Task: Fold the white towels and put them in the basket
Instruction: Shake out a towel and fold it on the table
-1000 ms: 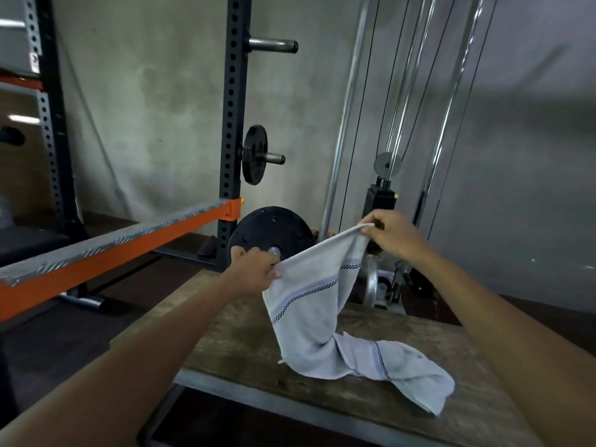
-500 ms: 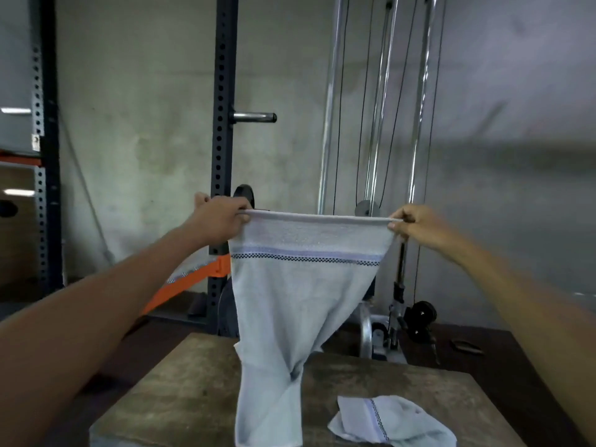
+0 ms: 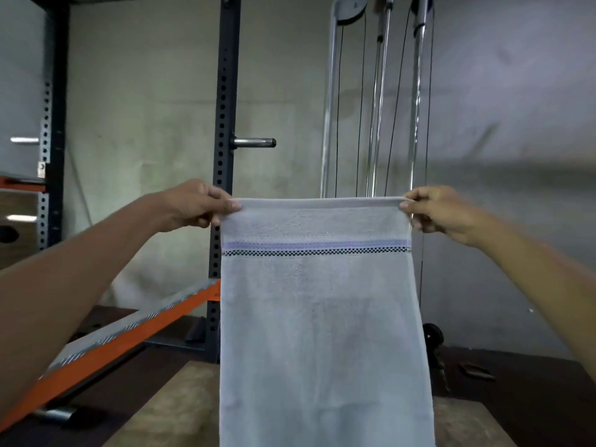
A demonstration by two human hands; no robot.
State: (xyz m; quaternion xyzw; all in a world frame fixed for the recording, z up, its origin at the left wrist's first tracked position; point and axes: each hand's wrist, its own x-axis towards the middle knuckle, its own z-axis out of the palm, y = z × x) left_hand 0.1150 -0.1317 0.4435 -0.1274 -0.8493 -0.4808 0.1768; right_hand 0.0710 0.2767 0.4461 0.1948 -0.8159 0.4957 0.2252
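Note:
A white towel (image 3: 322, 333) with a lilac band and a black checked stripe near its top hangs flat and full width in front of me. My left hand (image 3: 196, 204) pinches its top left corner. My right hand (image 3: 435, 209) pinches the top right corner. The top edge is stretched taut between both hands at about chest height. The towel's lower part runs out of the bottom of the frame and hides most of the wooden table (image 3: 171, 411) behind it. No basket is in view.
A black perforated rack upright (image 3: 224, 156) with a steel peg (image 3: 254, 142) stands behind the towel. An orange and grey bench beam (image 3: 129, 337) slopes down at the left. Chrome cable-machine rails (image 3: 377, 108) rise at the right against a grey wall.
Both hands rose and spread apart, lifting the towel off the table. It went from bunched and twisted to hanging flat. The second towel on the table is now hidden.

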